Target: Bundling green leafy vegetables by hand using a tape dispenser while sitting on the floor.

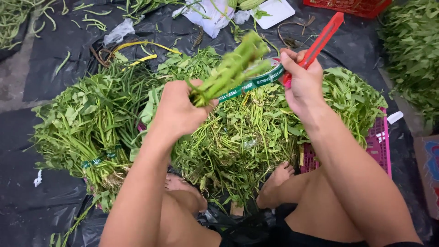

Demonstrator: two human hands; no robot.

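Your left hand (179, 110) clamps the bundle of green stems (228, 71) upright; your right hand (302, 84) grips the red tape dispenser (320, 41), stretching green tape (249, 85) around it.

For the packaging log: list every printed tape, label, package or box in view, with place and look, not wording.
Printed tape: green strip, white lettering, between both hands.
Taped band: green, around left bundle.
White package: crumpled, top centre.
Printed box: brown with red-blue print, right edge.
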